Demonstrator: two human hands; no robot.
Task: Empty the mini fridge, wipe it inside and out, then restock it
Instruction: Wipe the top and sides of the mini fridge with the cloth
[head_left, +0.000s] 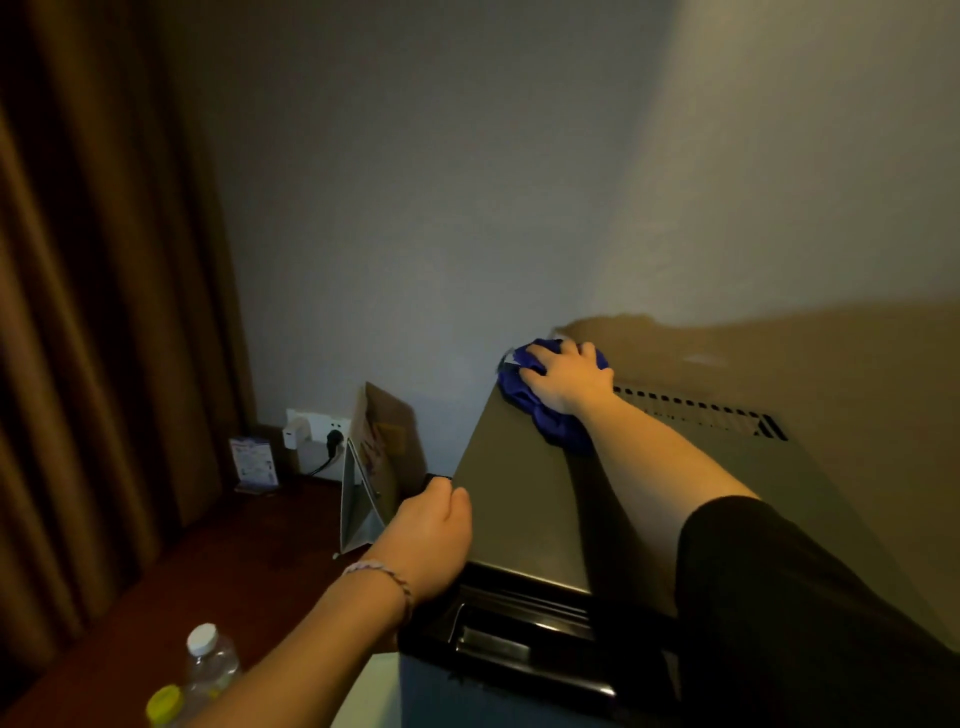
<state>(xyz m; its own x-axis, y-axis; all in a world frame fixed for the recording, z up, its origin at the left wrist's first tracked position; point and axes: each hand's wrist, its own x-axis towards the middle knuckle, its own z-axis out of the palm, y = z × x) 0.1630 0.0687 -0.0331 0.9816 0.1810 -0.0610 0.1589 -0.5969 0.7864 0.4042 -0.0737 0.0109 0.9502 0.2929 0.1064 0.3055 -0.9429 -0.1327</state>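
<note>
Pressing the blue cloth (540, 410) on the fridge top (524, 499), right hand (566, 379).

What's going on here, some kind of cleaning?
Yes. A person is wiping the outside of a mini fridge. Their right hand presses a blue cloth onto the far corner of its top, near the wall. Their left hand grips the top's left edge, apparently to steady it. The fridge stands on a dark wooden surface; a folded card stands to its left, and two bottles sit at the near left. Whether the door is open or shut can't be told from here.
</note>
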